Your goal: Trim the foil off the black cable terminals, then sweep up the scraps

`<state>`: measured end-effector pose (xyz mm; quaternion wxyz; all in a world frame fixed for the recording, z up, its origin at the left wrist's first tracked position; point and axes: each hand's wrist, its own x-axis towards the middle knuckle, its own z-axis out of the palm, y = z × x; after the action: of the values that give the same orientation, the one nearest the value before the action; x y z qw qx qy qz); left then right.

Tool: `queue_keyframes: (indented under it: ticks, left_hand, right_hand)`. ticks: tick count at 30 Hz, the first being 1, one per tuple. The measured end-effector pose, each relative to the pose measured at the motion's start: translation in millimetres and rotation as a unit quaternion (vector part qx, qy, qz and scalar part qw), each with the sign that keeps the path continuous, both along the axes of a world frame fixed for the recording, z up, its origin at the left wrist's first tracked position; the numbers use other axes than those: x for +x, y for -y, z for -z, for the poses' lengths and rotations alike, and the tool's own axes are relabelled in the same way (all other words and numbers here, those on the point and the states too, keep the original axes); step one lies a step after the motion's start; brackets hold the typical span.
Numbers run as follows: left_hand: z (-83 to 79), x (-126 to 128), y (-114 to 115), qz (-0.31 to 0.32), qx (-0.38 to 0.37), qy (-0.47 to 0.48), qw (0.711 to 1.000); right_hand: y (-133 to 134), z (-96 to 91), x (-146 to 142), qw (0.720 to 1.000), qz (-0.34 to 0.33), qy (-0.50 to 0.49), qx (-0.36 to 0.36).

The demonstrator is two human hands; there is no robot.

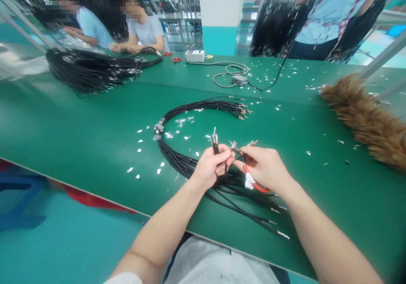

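Note:
My left hand [213,165] is closed around several black cables [216,148], whose silvery stripped ends point up above the fingers. Its thumb and fingertips pinch toward one cable end. Close on its right, my right hand [264,165] grips scissors with red-orange handles [260,186], one loop wrapped in white. The blades meet a shiny bit of foil [234,144] beside my left fingertips; the exact contact is too small to tell. Under both hands the curved cable bundle [177,161] lies on the table, bound with clear tape [158,129] at its left bend.
Foil scraps [180,122] litter the green table [104,127]. A large black cable coil [76,70] lies back left. Farther back are red scissors [176,59], a white box [194,56] and a grey adapter [239,80]. Brown bristly material [364,114] lies right. Co-workers [144,32] are across the table.

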<state>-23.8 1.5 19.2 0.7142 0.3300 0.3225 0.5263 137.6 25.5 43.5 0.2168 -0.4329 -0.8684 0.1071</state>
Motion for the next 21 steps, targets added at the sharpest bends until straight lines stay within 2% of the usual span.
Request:
queue_keyframes:
  ticks: [4,7,10,12,14,16,18,21]
  left_hand:
    - [-0.1,-0.3,-0.1,0.001,0.002,-0.005,1.000]
    - [-0.3,-2.7,-0.3,-0.023,0.015,-0.002,1.000]
    - [-0.4,-3.8,0.6,-0.057,0.028,0.000,0.998]
    - [-0.4,-1.7,2.1,-0.058,0.031,-0.012,0.998]
    - [-0.2,2.4,4.0,-0.045,0.031,-0.035,0.998]
    - [0.3,6.7,5.9,-0.033,0.031,-0.056,0.997]
    - [1.0,9.4,7.2,-0.028,0.029,-0.066,0.997]
    - [2.3,8.9,7.3,-0.015,0.024,-0.058,0.998]
  right_hand:
    - [-1.7,-0.8,1.1,1.000,-0.004,-0.005,-0.015]
    - [-7.1,1.3,4.9,0.999,-0.005,-0.018,-0.041]
    - [-9.9,3.3,5.8,0.991,0.008,-0.096,-0.095]
    - [-7.5,2.8,1.2,0.962,0.030,-0.231,-0.139]
    - [-2.4,0.8,-6.9,0.907,0.040,-0.379,-0.181]
    - [3.4,-1.5,-15.3,0.856,0.032,-0.469,-0.215]
    - [7.5,-2.9,-20.8,0.834,0.027,-0.500,-0.233]
    - [9.7,-3.2,-21.9,0.828,0.034,-0.507,-0.236]
